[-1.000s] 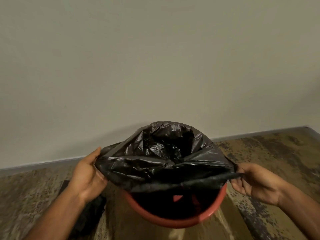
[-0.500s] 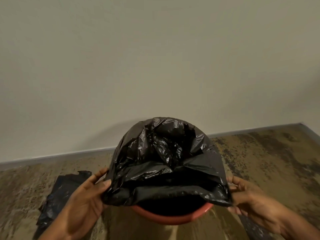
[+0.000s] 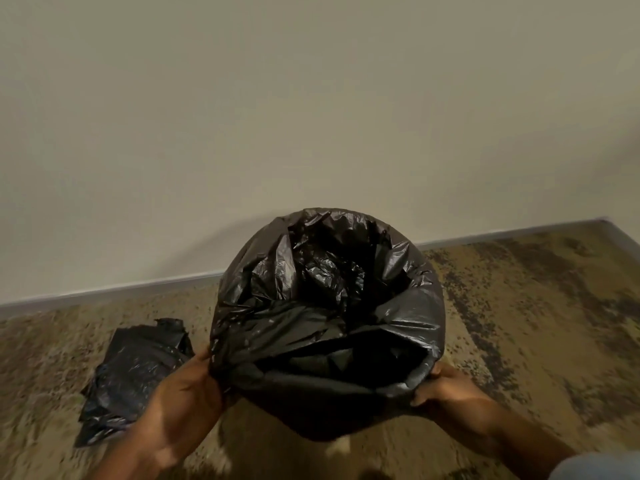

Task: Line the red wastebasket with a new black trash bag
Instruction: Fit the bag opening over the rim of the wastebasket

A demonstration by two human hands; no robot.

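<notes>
The black trash bag (image 3: pixel 311 327) covers the whole top of the wastebasket, its mouth folded over the rim all round. No red of the wastebasket shows; the bag hides it. The bag's inside is crumpled and dark. My left hand (image 3: pixel 183 407) grips the bag's folded edge at the near left of the rim. At the near right of the rim, my right hand (image 3: pixel 446 389) holds the bag's edge, fingers curled under the plastic.
A second crumpled black bag (image 3: pixel 135 375) lies flat on the mottled brown carpet (image 3: pixel 536 323) to the left of the wastebasket. A plain wall with a grey baseboard (image 3: pixel 104 294) stands right behind the wastebasket.
Both hands have pulled the bag's near edge down over the front of the rim. The red rim, visible before, is now covered. The view has tilted down a little.
</notes>
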